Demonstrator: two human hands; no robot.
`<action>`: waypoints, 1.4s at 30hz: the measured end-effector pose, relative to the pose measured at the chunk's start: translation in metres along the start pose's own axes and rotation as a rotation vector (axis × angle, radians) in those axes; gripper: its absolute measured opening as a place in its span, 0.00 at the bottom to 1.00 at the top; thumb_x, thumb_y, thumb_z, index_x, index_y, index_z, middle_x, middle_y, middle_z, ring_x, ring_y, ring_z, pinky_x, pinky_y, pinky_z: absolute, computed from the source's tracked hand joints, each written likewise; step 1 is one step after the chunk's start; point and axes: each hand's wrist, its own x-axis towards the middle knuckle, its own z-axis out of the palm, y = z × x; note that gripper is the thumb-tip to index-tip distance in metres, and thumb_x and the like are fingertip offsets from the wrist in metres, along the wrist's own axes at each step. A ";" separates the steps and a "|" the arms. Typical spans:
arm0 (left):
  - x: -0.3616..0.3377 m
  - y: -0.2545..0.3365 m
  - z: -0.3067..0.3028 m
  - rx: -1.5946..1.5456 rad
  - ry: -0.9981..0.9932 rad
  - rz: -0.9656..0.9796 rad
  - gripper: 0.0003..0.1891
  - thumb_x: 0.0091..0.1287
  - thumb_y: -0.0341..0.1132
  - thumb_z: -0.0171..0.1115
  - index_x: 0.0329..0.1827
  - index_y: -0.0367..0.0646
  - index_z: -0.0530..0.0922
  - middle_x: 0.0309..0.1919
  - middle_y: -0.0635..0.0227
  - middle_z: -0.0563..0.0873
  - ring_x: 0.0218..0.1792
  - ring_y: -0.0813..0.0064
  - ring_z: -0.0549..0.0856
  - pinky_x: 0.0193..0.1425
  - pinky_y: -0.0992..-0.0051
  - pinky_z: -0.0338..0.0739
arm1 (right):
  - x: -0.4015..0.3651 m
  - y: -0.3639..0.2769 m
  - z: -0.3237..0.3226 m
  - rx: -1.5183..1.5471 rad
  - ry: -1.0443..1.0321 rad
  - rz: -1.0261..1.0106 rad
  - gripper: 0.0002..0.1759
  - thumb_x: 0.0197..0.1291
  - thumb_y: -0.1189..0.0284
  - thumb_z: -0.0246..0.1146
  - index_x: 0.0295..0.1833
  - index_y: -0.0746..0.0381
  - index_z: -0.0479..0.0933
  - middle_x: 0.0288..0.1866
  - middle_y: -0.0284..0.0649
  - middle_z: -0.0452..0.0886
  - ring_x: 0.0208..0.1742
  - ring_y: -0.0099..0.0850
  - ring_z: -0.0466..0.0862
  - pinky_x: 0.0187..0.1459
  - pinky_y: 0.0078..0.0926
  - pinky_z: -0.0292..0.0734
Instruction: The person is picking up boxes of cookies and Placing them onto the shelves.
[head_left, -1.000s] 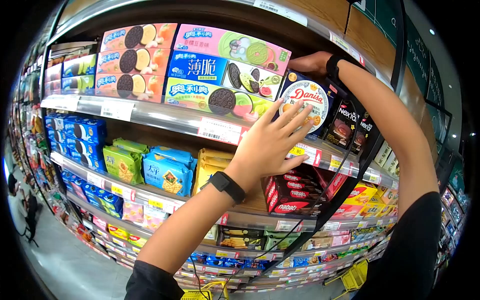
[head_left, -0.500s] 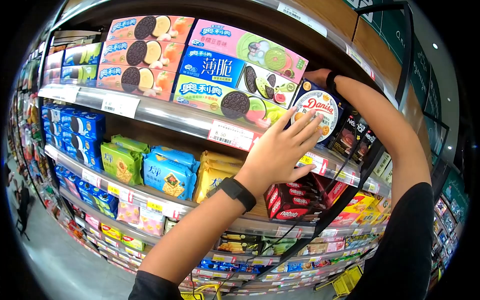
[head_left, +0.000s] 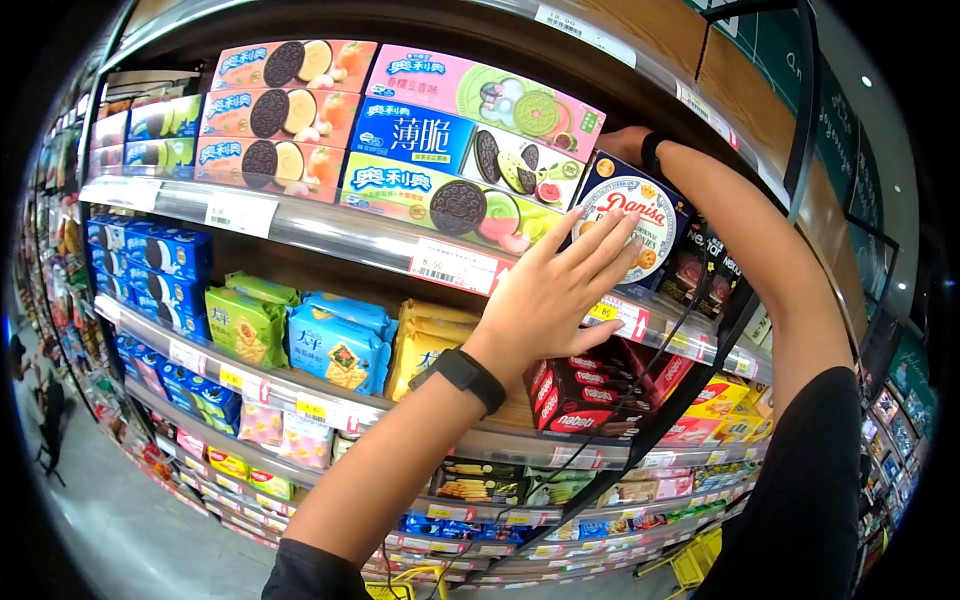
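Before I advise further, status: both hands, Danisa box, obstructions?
Left hand spread over Danisa box front. Right hand behind its top edge, partly hidden. Oreo boxes and Nextar boxes close either side.

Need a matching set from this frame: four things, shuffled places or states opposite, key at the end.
Things
1. pink rectangular cardboard cookie box
2. dark-blue Danisa cookie box with a round white label
3. dark-brown nabati boxes with red logos
4. bare left hand

Places or states
A. stocked one shelf level below thing 2
B. fingers extended, reaching across thing 2's front
C. on top of a stack of three boxes
D. just right of that stack, its front partly covered

Pairs: 1-C, 2-D, 3-A, 4-B
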 end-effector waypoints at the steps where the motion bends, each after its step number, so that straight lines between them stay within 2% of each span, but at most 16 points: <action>1: 0.000 0.000 -0.001 -0.002 0.003 -0.004 0.40 0.71 0.62 0.54 0.80 0.43 0.68 0.82 0.55 0.66 0.83 0.61 0.63 0.86 0.54 0.53 | 0.001 0.000 0.001 -0.002 -0.009 -0.007 0.51 0.57 0.25 0.58 0.67 0.60 0.83 0.62 0.45 0.88 0.57 0.31 0.88 0.57 0.27 0.81; 8: 0.002 0.000 -0.004 -0.021 -0.011 -0.006 0.40 0.71 0.61 0.54 0.80 0.43 0.68 0.82 0.54 0.65 0.83 0.60 0.62 0.86 0.54 0.52 | 0.025 0.014 -0.003 -0.021 -0.006 0.044 0.50 0.61 0.26 0.56 0.69 0.60 0.81 0.64 0.45 0.87 0.58 0.29 0.88 0.58 0.28 0.80; 9: 0.002 0.000 -0.004 -0.016 -0.011 -0.004 0.40 0.71 0.61 0.54 0.80 0.43 0.68 0.82 0.54 0.65 0.83 0.60 0.62 0.86 0.54 0.52 | 0.051 0.026 0.000 0.078 -0.016 0.058 0.46 0.68 0.31 0.54 0.70 0.62 0.78 0.67 0.44 0.85 0.57 0.28 0.87 0.60 0.28 0.79; 11: 0.002 0.000 -0.003 -0.023 -0.017 -0.007 0.40 0.72 0.61 0.54 0.80 0.43 0.67 0.82 0.54 0.65 0.84 0.60 0.61 0.86 0.53 0.52 | 0.075 0.038 0.003 -0.018 -0.197 -0.224 0.49 0.75 0.31 0.37 0.83 0.58 0.63 0.74 0.46 0.79 0.65 0.31 0.84 0.69 0.31 0.74; 12: 0.001 0.000 -0.003 -0.026 -0.013 -0.007 0.40 0.72 0.62 0.54 0.80 0.43 0.68 0.82 0.54 0.65 0.83 0.60 0.62 0.86 0.53 0.52 | 0.074 0.034 0.002 -0.024 -0.241 -0.193 0.49 0.76 0.32 0.35 0.84 0.58 0.60 0.79 0.46 0.74 0.69 0.33 0.81 0.71 0.31 0.71; 16: 0.002 -0.001 -0.003 -0.023 -0.027 -0.004 0.40 0.71 0.62 0.54 0.80 0.43 0.68 0.83 0.54 0.64 0.83 0.60 0.62 0.86 0.53 0.52 | 0.015 0.000 -0.001 -0.086 -0.242 -0.119 0.49 0.75 0.31 0.36 0.85 0.57 0.59 0.79 0.47 0.72 0.71 0.34 0.80 0.74 0.31 0.68; 19: 0.003 -0.001 -0.004 -0.012 -0.040 0.000 0.41 0.70 0.63 0.55 0.79 0.43 0.68 0.83 0.54 0.64 0.83 0.60 0.62 0.86 0.53 0.51 | 0.010 -0.001 0.000 -0.036 -0.121 -0.021 0.52 0.72 0.28 0.38 0.85 0.56 0.59 0.79 0.46 0.72 0.73 0.34 0.78 0.76 0.31 0.66; 23: 0.002 -0.001 -0.004 -0.013 -0.051 -0.009 0.42 0.69 0.63 0.56 0.79 0.44 0.68 0.83 0.55 0.64 0.83 0.60 0.62 0.86 0.52 0.51 | 0.022 0.007 -0.001 -0.044 -0.083 -0.133 0.56 0.66 0.24 0.43 0.85 0.55 0.60 0.79 0.47 0.73 0.75 0.34 0.77 0.77 0.29 0.64; 25: 0.004 0.000 -0.004 -0.012 -0.050 -0.007 0.42 0.69 0.63 0.56 0.79 0.44 0.68 0.83 0.55 0.64 0.83 0.60 0.62 0.86 0.52 0.52 | 0.030 0.011 0.001 0.048 0.081 0.000 0.53 0.56 0.27 0.62 0.71 0.60 0.79 0.71 0.49 0.81 0.69 0.35 0.82 0.69 0.32 0.74; 27: 0.004 0.000 -0.005 -0.029 -0.053 -0.019 0.42 0.68 0.63 0.58 0.79 0.44 0.68 0.83 0.55 0.64 0.83 0.60 0.62 0.85 0.52 0.52 | 0.036 0.013 0.004 0.026 0.128 -0.015 0.48 0.62 0.30 0.60 0.71 0.60 0.78 0.72 0.49 0.81 0.68 0.34 0.82 0.69 0.32 0.74; 30: 0.004 0.002 -0.006 -0.005 -0.069 -0.023 0.42 0.68 0.63 0.59 0.79 0.45 0.69 0.83 0.55 0.64 0.83 0.60 0.62 0.85 0.52 0.53 | 0.026 0.006 0.005 -0.044 0.042 -0.258 0.38 0.76 0.41 0.51 0.72 0.61 0.77 0.72 0.48 0.81 0.67 0.32 0.83 0.67 0.32 0.75; 33: 0.005 0.003 -0.007 -0.010 -0.058 -0.027 0.42 0.68 0.63 0.60 0.79 0.45 0.69 0.83 0.55 0.64 0.83 0.59 0.63 0.85 0.52 0.53 | 0.044 0.007 0.008 0.054 -0.069 -0.146 0.41 0.74 0.39 0.52 0.73 0.63 0.76 0.71 0.48 0.81 0.66 0.32 0.84 0.66 0.33 0.76; 34: 0.005 0.003 -0.007 -0.009 -0.066 -0.024 0.42 0.68 0.63 0.60 0.79 0.46 0.69 0.83 0.54 0.64 0.83 0.58 0.63 0.85 0.51 0.53 | 0.040 0.006 0.007 0.056 0.019 -0.065 0.45 0.70 0.35 0.55 0.74 0.63 0.75 0.72 0.48 0.81 0.67 0.32 0.83 0.67 0.32 0.76; 37: 0.007 0.002 -0.008 -0.002 -0.080 -0.018 0.42 0.68 0.63 0.60 0.79 0.45 0.69 0.83 0.54 0.64 0.83 0.58 0.63 0.85 0.51 0.53 | 0.016 0.001 0.007 0.063 0.101 -0.114 0.50 0.64 0.30 0.57 0.73 0.62 0.76 0.72 0.47 0.81 0.67 0.33 0.84 0.69 0.31 0.74; 39: 0.006 0.003 -0.006 0.005 -0.082 -0.015 0.41 0.69 0.63 0.59 0.79 0.46 0.69 0.83 0.53 0.64 0.83 0.57 0.62 0.85 0.51 0.53 | 0.030 0.007 0.005 0.148 0.041 -0.118 0.53 0.58 0.28 0.62 0.71 0.64 0.78 0.70 0.48 0.82 0.65 0.34 0.85 0.67 0.30 0.76; 42: 0.007 0.003 -0.004 0.014 -0.080 -0.032 0.42 0.69 0.64 0.57 0.80 0.45 0.68 0.83 0.52 0.63 0.83 0.55 0.62 0.85 0.51 0.53 | 0.037 0.010 0.005 0.144 0.180 0.029 0.58 0.49 0.28 0.68 0.69 0.68 0.79 0.68 0.52 0.83 0.63 0.36 0.86 0.63 0.31 0.80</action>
